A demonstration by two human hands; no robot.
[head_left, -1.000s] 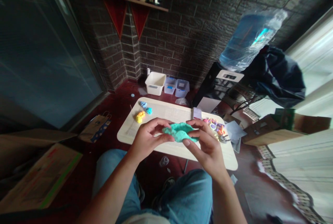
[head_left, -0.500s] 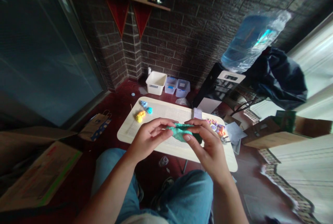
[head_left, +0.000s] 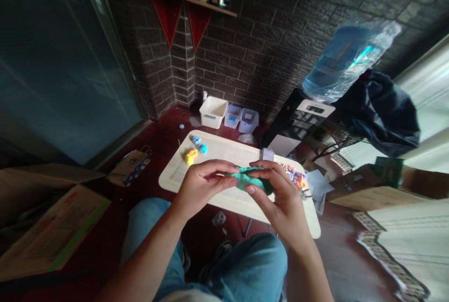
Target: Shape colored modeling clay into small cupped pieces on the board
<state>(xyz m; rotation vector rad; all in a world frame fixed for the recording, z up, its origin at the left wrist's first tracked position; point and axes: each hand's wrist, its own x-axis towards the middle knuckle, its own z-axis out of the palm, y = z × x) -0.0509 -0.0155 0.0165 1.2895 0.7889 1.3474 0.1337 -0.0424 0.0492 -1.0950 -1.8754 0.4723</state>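
Note:
Between my hands, above the table, is a soft green piece (head_left: 248, 181) with a lumpy, uneven edge. My left hand (head_left: 206, 182) pinches its left end between thumb and fingers. At its right side, my right hand (head_left: 277, 192) grips it, thumb in front and fingers over the top. My fingers hide part of the piece, and its material is hard to make out. Below lies the cream table (head_left: 171, 175), with a yellow lump (head_left: 191, 156), a cyan lump (head_left: 203, 149) and a light blue lump (head_left: 195, 139) at the left.
Mixed colourful bits (head_left: 296, 176) and a pale box (head_left: 267, 154) lie on the table's right part. Beyond it stand a white bin (head_left: 213, 113), clear tubs (head_left: 248, 121) and a water dispenser (head_left: 298, 119). Cardboard boxes (head_left: 56, 227) flank me. A jar (head_left: 219, 219) is on the floor.
The view has shifted slightly. My hands still hold the green piece, which is turned a little, and my fingers have moved slightly along it.

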